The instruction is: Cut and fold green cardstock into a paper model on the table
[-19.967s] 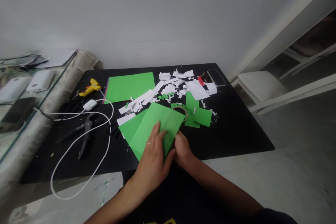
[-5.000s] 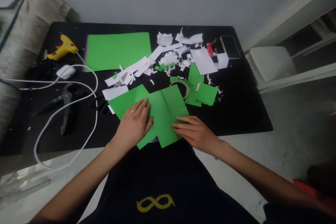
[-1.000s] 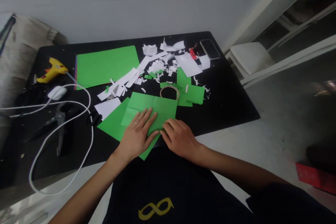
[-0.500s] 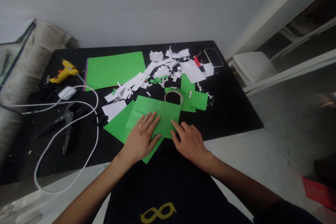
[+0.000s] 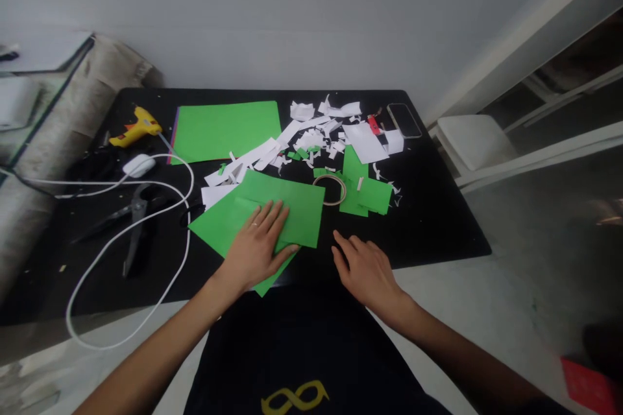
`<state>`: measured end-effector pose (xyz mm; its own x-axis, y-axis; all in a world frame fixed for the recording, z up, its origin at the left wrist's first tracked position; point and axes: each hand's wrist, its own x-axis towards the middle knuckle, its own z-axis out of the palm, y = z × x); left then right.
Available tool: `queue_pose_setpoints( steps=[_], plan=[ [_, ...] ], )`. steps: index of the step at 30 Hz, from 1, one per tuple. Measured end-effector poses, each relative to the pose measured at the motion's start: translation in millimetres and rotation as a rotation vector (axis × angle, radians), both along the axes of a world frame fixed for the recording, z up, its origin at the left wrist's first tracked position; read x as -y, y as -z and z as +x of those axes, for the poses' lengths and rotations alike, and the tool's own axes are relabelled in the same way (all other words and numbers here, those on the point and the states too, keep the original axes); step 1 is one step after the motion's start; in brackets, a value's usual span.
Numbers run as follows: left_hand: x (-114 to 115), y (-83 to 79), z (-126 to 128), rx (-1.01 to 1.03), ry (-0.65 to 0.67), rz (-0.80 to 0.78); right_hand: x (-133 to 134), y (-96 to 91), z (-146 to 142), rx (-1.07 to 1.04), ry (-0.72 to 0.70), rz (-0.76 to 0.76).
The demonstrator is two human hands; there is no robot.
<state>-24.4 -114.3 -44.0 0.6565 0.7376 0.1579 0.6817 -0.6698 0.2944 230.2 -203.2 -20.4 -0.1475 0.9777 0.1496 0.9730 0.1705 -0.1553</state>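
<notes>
My left hand (image 5: 257, 243) lies flat, fingers stretched, on a creased green sheet of paper (image 5: 299, 207). Under that sheet, another green sheet (image 5: 211, 227) sticks out to the left and toward my body. My right hand (image 5: 367, 269) is off the paper, a little right of its edge, with thumb and index finger apart and the other fingers loosely bent; nothing shows in it. A roll of tape (image 5: 344, 191) touches or nearly touches the sheet's right corner. Smaller green pieces (image 5: 374, 196) lie just beyond the tape.
White paper scraps (image 5: 311, 141) spread across the table's middle. A stack of green sheets (image 5: 226, 133) sits at the back left. Leftward are a yellow glue gun (image 5: 139, 128), black scissors (image 5: 137, 211) and a looped white cable (image 5: 187, 233). A phone (image 5: 405, 120) lies at the back right.
My right hand has lifted off the green sheet and moved right. The sheet has turned and shifted slightly left under my left hand. The camera view has shifted a little.
</notes>
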Motion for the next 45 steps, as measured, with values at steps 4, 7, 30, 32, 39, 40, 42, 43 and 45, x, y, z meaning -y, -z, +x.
queue_pose_setpoints(
  steps=[4, 7, 30, 32, 39, 40, 42, 43, 45],
  plan=[
    [7.7, -2.2, 13.7, 0.003, 0.057, -0.019, -17.7, -5.8, -4.1, -0.168, -0.039, 0.099],
    [18.7, -1.5, 27.1, -0.002, 0.09, -0.024, -19.4, -2.0, -14.9, -0.256, -0.184, 0.116],
    [-3.9, 10.5, -14.7, 0.039, -0.2, 0.107, 20.2, 12.8, -3.6, -0.152, -0.227, -0.13],
    [-7.2, 10.0, -14.0, 0.058, -0.238, 0.098, 25.4, 13.8, 4.6, -0.162, -0.223, -0.122],
    [-4.6, -33.2, -25.1, 0.466, -0.101, -0.279, 6.9, -32.8, 36.8, -0.739, -0.238, -0.337],
    [-3.0, -39.1, -28.9, 0.542, -0.036, -0.419, -0.9, -43.3, 40.1, -0.799, -0.158, -0.36],
    [-1.0, -45.4, -35.5, 0.652, -0.028, -0.64, -18.5, -58.9, 44.3, -0.857, -0.034, -0.405],
    [-1.0, -46.2, -37.5, 0.707, -0.089, -0.668, -27.7, -62.6, 45.1, -0.875, -0.005, -0.41],
    [-1.9, -44.8, -38.2, 0.724, -0.191, -0.745, -44.8, -60.3, 43.9, -0.897, -0.014, -0.434]
  ],
)
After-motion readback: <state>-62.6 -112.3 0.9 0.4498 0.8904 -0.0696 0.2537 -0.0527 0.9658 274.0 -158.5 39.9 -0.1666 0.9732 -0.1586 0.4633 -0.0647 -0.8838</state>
